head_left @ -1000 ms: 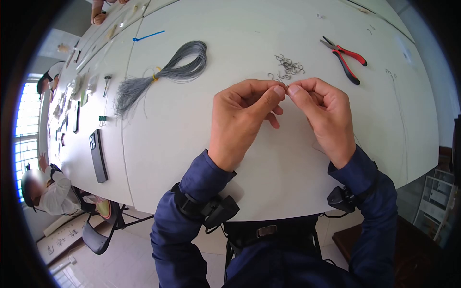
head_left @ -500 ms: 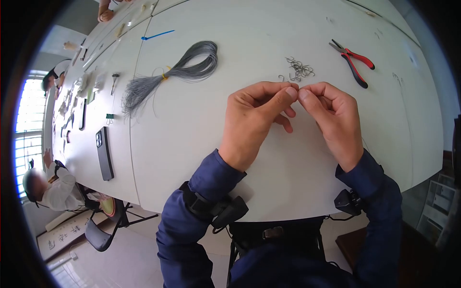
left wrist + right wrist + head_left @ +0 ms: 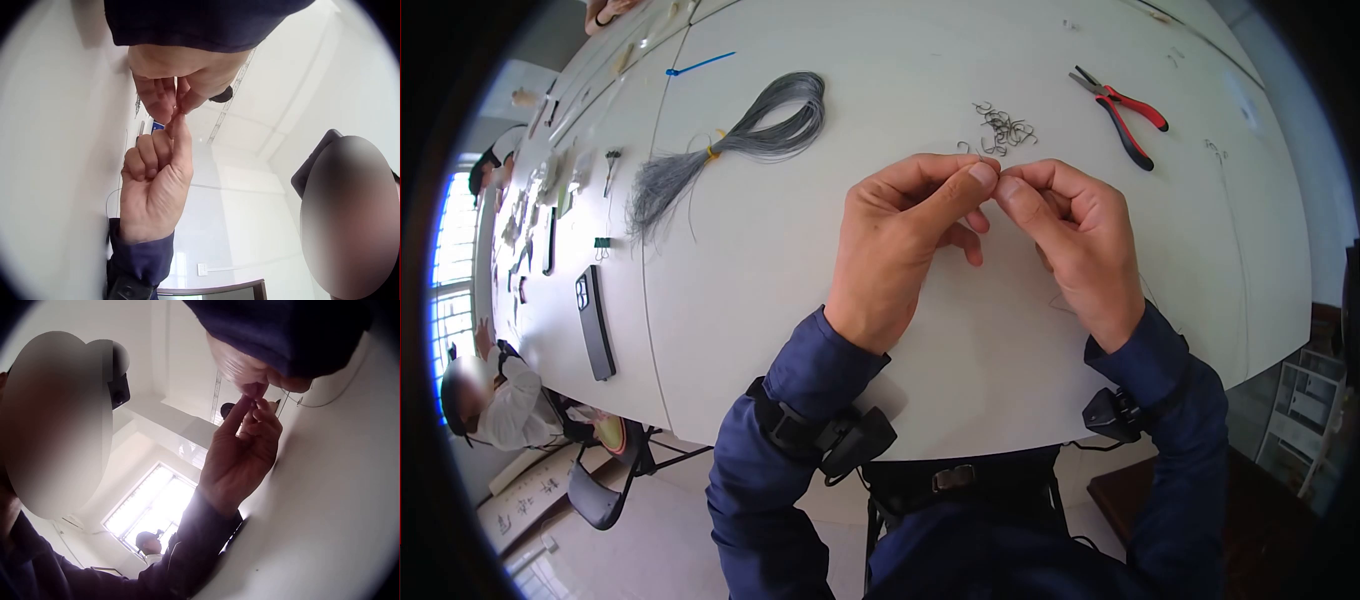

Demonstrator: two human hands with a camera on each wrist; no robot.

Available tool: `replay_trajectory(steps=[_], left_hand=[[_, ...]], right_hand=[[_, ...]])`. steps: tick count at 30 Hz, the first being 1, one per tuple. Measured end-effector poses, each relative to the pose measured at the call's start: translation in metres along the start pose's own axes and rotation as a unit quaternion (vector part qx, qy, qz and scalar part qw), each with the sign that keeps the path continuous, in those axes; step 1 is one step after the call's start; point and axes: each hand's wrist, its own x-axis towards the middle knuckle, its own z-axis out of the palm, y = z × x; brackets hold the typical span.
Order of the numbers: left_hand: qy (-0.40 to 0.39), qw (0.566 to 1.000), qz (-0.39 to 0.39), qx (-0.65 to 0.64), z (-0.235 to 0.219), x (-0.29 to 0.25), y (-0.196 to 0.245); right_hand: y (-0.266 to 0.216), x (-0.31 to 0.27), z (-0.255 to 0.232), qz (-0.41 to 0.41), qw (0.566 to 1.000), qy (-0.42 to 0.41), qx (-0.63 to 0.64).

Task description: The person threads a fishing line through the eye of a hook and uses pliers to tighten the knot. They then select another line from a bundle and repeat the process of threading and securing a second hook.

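Both hands meet fingertip to fingertip over the white table, just on the near side of a small pile of dark hooks (image 3: 1006, 130). My left hand (image 3: 890, 240) pinches something tiny between thumb and index finger, its other fingers loosely bent. Against it, the right hand (image 3: 1085, 240) pinches with thumb and index finger, the rest curled in. The fingertips hide what they hold. A thin line (image 3: 325, 404) loops out beside the right hand in the right wrist view.
Red-and-black pliers (image 3: 1122, 115) lie beyond the right hand. On the left are a tied bundle of grey strands (image 3: 785, 120), a blue tie (image 3: 700, 64), a green clip (image 3: 603, 243) and a phone (image 3: 595, 322). Another person (image 3: 510, 400) is at the far left.
The head view shifted one way and back. Both hands keep their fingertips together, with only slight movement of the left thumb and fingers.
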Motion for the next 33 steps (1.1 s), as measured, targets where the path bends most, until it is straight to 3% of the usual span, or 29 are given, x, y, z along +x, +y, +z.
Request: replay_trajectory(steps=[2, 4, 8, 11, 16, 33], left_hand=[[0.007, 1.000, 0.009, 0.013, 0.000, 0.000, 0.001], [0.019, 0.999, 0.017, 0.036, 0.000, -0.001, 0.007], [-0.034, 0.972, -0.001, 0.231, -0.007, -0.007, 0.029], [-0.069, 0.961, -0.017, 0.267, -0.009, -0.009, 0.030], [-0.080, 0.954, -0.026, 0.289, -0.011, -0.009, 0.032], [-0.091, 0.977, -0.054, 0.188, -0.012, -0.008, 0.026]], right_hand=[[0.000, 0.000, -0.002, 0.012, 1.000, -0.010, -0.017], [0.008, 0.003, 0.000, -0.090, 0.993, 0.034, -0.070], [0.006, 0.011, -0.009, -0.243, 0.957, 0.057, -0.148], [0.004, 0.008, -0.009, -0.206, 0.971, -0.023, -0.123], [0.002, 0.006, -0.009, -0.190, 0.971, -0.062, -0.135], [0.009, 0.004, -0.006, -0.154, 0.984, -0.054, -0.071]])
